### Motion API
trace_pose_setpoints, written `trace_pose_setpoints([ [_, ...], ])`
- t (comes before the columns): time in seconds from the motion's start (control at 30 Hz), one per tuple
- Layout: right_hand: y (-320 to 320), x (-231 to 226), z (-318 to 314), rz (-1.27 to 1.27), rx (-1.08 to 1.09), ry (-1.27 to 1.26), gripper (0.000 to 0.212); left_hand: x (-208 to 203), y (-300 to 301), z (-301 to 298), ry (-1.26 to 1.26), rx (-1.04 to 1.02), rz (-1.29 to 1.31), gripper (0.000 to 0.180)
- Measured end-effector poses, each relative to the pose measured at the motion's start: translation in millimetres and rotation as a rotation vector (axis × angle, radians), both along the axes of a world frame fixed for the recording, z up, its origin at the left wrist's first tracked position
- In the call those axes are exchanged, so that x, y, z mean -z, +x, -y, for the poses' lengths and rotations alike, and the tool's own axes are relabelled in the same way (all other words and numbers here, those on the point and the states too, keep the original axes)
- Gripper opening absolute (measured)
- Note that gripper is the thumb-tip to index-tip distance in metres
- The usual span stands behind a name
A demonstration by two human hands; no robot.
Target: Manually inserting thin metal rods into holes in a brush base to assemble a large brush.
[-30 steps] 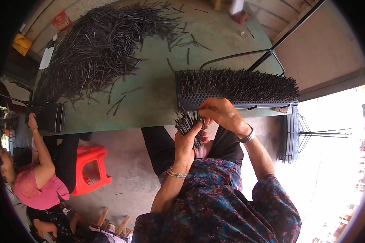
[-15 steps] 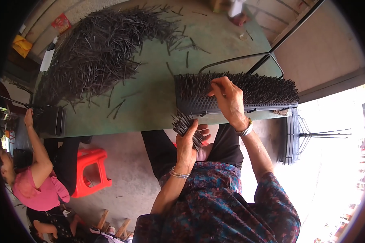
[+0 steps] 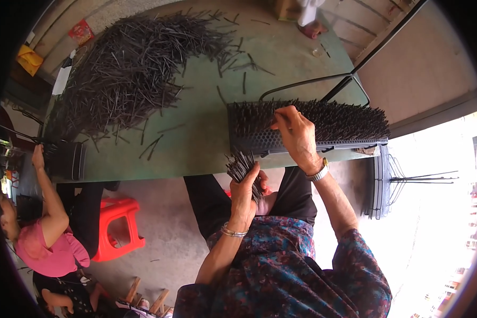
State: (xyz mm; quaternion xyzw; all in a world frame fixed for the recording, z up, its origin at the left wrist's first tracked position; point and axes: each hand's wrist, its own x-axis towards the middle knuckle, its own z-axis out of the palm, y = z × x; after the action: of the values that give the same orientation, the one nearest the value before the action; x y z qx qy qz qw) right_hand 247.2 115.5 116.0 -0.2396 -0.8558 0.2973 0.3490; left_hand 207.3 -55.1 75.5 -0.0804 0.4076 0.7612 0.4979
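A thick bundle of thin black sticks [image 3: 240, 167] is gripped in my left hand [image 3: 244, 195], just below the table's near edge. Its upper ends fan out above my thumb. My right hand [image 3: 300, 139] is over a long black perforated panel [image 3: 252, 142], thumb and forefinger pinched together close to its holes. Whatever lies between those fingertips is too small to make out. Many short black sticks [image 3: 350, 119] stand upright in the panel's holes, densely across the back and right. Bare holes show along its near side, by my right hand.
A large heap of loose black sticks [image 3: 127, 69] covers the left of the green table [image 3: 196, 138]. A bent black metal frame [image 3: 307, 80] rises behind the panel. At the left, another person [image 3: 53, 238] in pink works beside a red stool [image 3: 119, 228]. Wire racks [image 3: 379, 180] stand at right.
My right hand has shifted slightly, staying pinched at the panel. The bundle in my left hand has tilted a little more upright. The whole view has moved slightly.
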Motion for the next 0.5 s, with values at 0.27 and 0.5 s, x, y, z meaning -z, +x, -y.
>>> trace_pose_setpoints([
  [0.27,0,16,-6,0.0,-0.071,0.019,0.012,9,3,2,0.015,0.0,-0.017,0.019],
  [0.5,-6,12,0,0.053,-0.114,0.306,0.01,8,5,3,-0.004,-0.035,-0.006,0.018],
])
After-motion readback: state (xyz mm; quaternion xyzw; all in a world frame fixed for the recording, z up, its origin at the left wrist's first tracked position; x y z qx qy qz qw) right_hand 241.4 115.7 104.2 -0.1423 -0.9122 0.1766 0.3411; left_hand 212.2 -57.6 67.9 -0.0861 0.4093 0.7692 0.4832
